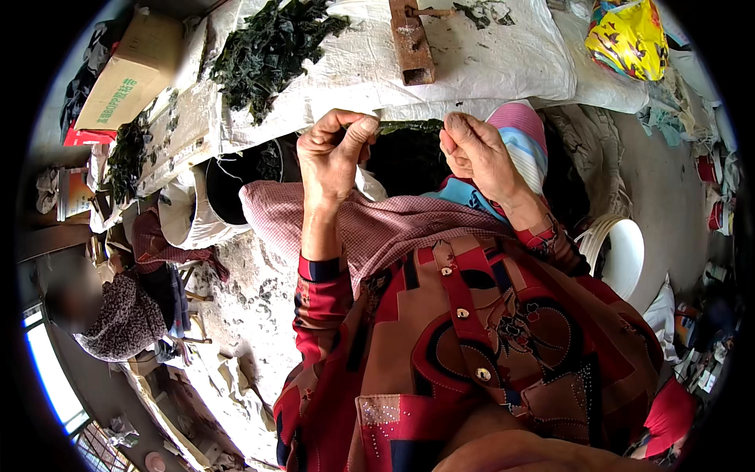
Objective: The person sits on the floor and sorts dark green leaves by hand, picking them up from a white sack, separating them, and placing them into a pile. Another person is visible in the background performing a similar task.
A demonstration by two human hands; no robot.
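Observation:
My left hand (336, 154) has its thumb pressed against curled fingers, pinching one end of a narrow dark green strip of seaweed (411, 125). The strip runs level across to my right hand (481, 152), which is closed at its other end. Both hands are above my lap, just short of the edge of a table covered with white woven plastic sheet (354, 65). Dark seaweed lies in shadow below the strip, its container hard to make out. On the sheet, beyond my left hand, rests a heap of wet-looking seaweed (265, 53).
A rusty square metal tube (413, 47) lies on the sheet. A yellow patterned plastic bag (631, 41) is at far right. Left stand a lined bucket (191, 206) and a cardboard box (133, 71). Another person (124, 318) sits at left. A white bucket (625, 256) is beside my right elbow.

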